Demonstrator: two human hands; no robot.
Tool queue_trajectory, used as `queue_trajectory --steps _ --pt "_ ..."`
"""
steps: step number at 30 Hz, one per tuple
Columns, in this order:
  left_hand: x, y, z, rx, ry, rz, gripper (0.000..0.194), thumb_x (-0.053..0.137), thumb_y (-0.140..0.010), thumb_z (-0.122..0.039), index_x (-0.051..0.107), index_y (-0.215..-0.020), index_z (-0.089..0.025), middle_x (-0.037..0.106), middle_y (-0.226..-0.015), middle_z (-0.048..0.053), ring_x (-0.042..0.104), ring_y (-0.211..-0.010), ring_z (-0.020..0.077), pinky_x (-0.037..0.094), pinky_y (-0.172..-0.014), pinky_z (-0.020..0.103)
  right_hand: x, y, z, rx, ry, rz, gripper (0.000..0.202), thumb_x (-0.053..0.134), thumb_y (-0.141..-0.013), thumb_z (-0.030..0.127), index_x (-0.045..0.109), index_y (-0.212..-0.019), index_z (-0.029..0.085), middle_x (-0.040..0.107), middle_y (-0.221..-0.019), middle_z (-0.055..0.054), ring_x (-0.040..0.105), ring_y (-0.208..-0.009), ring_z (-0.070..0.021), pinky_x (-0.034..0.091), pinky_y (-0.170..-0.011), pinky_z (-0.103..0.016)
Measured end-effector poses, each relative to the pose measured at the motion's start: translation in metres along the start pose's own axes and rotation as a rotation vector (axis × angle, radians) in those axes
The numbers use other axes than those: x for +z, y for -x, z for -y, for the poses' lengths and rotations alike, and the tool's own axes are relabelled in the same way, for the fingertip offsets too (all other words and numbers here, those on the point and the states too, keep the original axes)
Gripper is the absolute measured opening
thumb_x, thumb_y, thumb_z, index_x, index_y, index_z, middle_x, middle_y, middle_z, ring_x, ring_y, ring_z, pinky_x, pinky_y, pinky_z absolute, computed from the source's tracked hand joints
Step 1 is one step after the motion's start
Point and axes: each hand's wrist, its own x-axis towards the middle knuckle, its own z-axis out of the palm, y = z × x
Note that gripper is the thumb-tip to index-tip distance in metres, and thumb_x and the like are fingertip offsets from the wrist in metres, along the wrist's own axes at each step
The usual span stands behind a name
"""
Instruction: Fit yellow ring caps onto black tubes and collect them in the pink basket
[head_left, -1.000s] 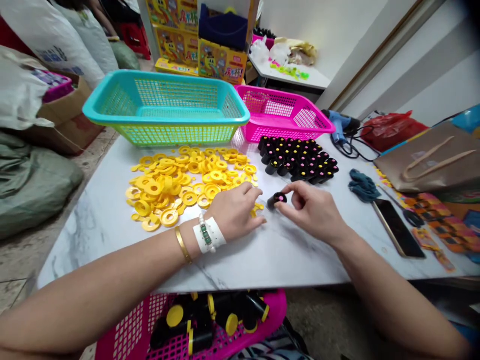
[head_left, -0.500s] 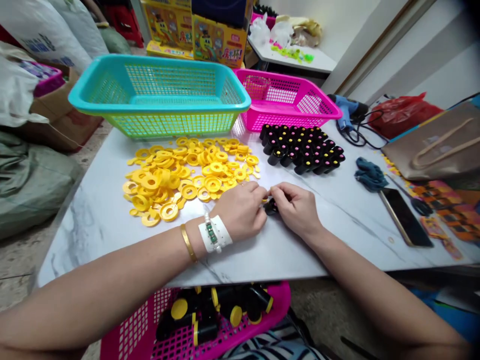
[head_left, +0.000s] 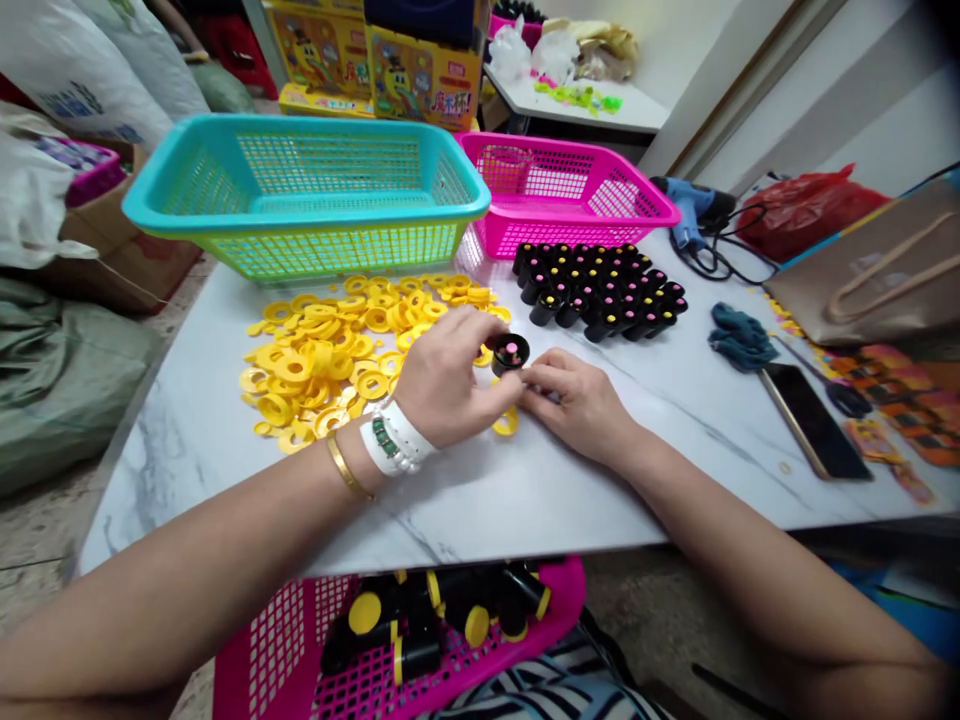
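My left hand [head_left: 448, 382] is closed around a small black cup [head_left: 501, 366], its open mouth tilted up toward me and a pink-tipped peg inside. My right hand [head_left: 576, 405] is beside the cup, its fingers pinched together near the cup's lower right side. Whatever those fingertips hold is hidden. Just below the cup, between both hands, a yellow ring [head_left: 507, 424] is partly covered by my fingers. A heap of yellow rings [head_left: 322, 345] lies left of my left hand. Beyond my right hand, several black cups [head_left: 600, 285] with pink or yellow tips stand grouped.
A blue-green basket [head_left: 300, 225] and a pink basket [head_left: 570, 150] line the table's back. On the right are a phone [head_left: 817, 422], a dark cloth [head_left: 739, 338], scissors [head_left: 844, 397] and a blue corded tool [head_left: 694, 212]. A lower pink basket [head_left: 274, 640] contains black cups with yellow ends.
My left hand has lifted and turned, bringing the black cup up with its mouth now showing. A yellow ring has come into view under the hands. My right hand has shifted slightly left.
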Motion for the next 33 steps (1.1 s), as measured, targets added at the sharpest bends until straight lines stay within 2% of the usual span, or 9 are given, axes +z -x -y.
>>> queue_trajectory --steps 2,5,7,9,13,19,24,29,33 --pt "0.002 0.004 -0.005 0.007 0.028 0.058 0.017 0.057 -0.08 -0.025 0.059 -0.093 -0.015 0.061 -0.088 0.005 0.056 -0.083 0.0174 0.048 -0.077 0.03 -0.006 0.009 -0.005 -0.03 0.1 -0.004 0.016 0.059 -0.089 0.025 0.073 -0.097 0.024 0.065 -0.089 -0.006 0.059 -0.085 -0.0213 0.048 -0.075 -0.032" --pt "0.012 0.016 -0.014 0.109 0.088 0.317 0.021 0.057 -0.08 -0.026 0.06 -0.098 -0.015 0.062 -0.091 0.007 0.057 -0.085 0.019 0.048 -0.075 0.031 -0.019 0.027 -0.014 -0.035 0.201 0.013 0.022 0.055 -0.091 0.021 0.074 -0.101 0.023 0.064 -0.088 -0.007 0.059 -0.085 -0.0227 0.048 -0.075 -0.034" --pt "0.02 0.022 -0.017 0.17 0.112 0.476 0.025 0.057 -0.079 -0.026 0.06 -0.101 -0.015 0.063 -0.092 0.008 0.057 -0.087 0.0208 0.049 -0.076 0.032 -0.027 0.036 -0.016 -0.006 0.169 0.005 0.022 0.055 -0.091 0.02 0.073 -0.102 0.021 0.064 -0.089 -0.008 0.06 -0.085 -0.0219 0.05 -0.076 -0.034" --pt "0.023 0.024 -0.015 0.166 0.135 0.545 0.025 0.057 -0.077 -0.026 0.06 -0.1 -0.015 0.063 -0.09 0.007 0.058 -0.087 0.0211 0.049 -0.076 0.032 -0.031 0.04 -0.016 0.018 0.102 -0.005 0.02 0.056 -0.09 0.021 0.072 -0.103 0.02 0.064 -0.092 -0.008 0.061 -0.085 -0.0212 0.051 -0.077 -0.034" --pt "0.021 0.019 -0.007 0.107 0.088 0.517 0.025 0.057 -0.077 -0.028 0.06 -0.098 -0.016 0.063 -0.088 0.006 0.058 -0.084 0.0201 0.048 -0.075 0.032 -0.031 0.033 -0.012 -0.01 0.07 0.044 0.018 0.059 -0.09 0.022 0.071 -0.103 0.022 0.063 -0.098 -0.008 0.06 -0.092 -0.0224 0.051 -0.082 -0.037" --pt "0.018 0.011 0.006 -0.06 -0.147 0.328 0.019 0.055 -0.078 -0.029 0.058 -0.091 -0.015 0.061 -0.089 0.008 0.057 -0.083 0.0212 0.047 -0.075 0.034 -0.038 0.028 -0.019 0.029 0.019 0.09 0.005 0.062 -0.087 0.021 0.066 -0.088 0.02 0.062 -0.095 -0.007 0.06 -0.089 -0.0218 0.05 -0.08 -0.036" --pt "0.022 0.013 0.007 -0.05 -0.152 0.379 0.022 0.055 -0.081 -0.032 0.06 -0.096 -0.015 0.061 -0.092 0.008 0.057 -0.084 0.0221 0.047 -0.075 0.035 -0.038 0.032 -0.013 0.037 -0.031 0.104 0.034 0.065 -0.086 0.027 0.06 -0.12 0.021 0.061 -0.108 -0.01 0.059 -0.098 -0.0246 0.05 -0.085 -0.04" --pt "0.018 0.016 -0.001 -0.026 -0.153 0.41 0.017 0.058 -0.078 -0.029 0.06 -0.089 -0.016 0.06 -0.088 0.008 0.057 -0.083 0.0224 0.047 -0.075 0.035 -0.018 0.036 0.02 0.009 -0.072 0.116 0.017 0.066 -0.082 0.021 0.062 -0.099 0.02 0.061 -0.089 -0.007 0.059 -0.085 -0.023 0.052 -0.073 -0.037" --pt "0.018 0.017 -0.003 -0.049 -0.074 0.424 0.016 0.06 -0.078 -0.028 0.061 -0.09 -0.016 0.061 -0.089 0.007 0.058 -0.084 0.0217 0.048 -0.075 0.033 -0.008 0.042 0.026 -0.044 -0.141 -0.043 0.01 0.059 -0.085 0.018 0.059 -0.094 0.022 0.063 -0.085 -0.005 0.061 -0.079 -0.0201 0.052 -0.069 -0.033"
